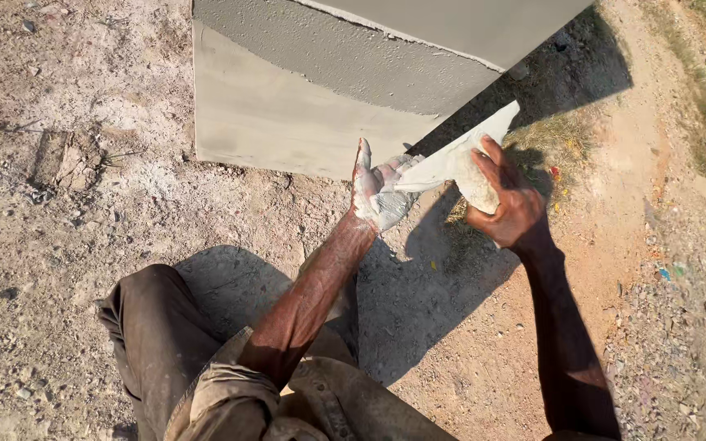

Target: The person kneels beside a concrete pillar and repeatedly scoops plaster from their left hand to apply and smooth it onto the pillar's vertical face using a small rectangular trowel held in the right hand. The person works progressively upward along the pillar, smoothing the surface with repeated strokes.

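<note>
Rolled-up sleeve (222, 392) and dusty trousers (153, 335) sit lowest, under the left forearm. Left hand (377, 192) is spread flat, fingers together, palm and fingers coated in pale grey plaster. Right hand (504, 200) is curled tight around a trowel (459, 159), a flat wedge smeared whitish-grey all over, its blade edge laid against the left palm. Just beyond both hands stands a freshly plastered block (288, 106), smooth below, rough above, on bare dirt ground (59, 204).

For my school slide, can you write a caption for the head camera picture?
Plaster-coated left hand wipes along a flat trowel held by the right hand beside a grey plastered block.
</note>
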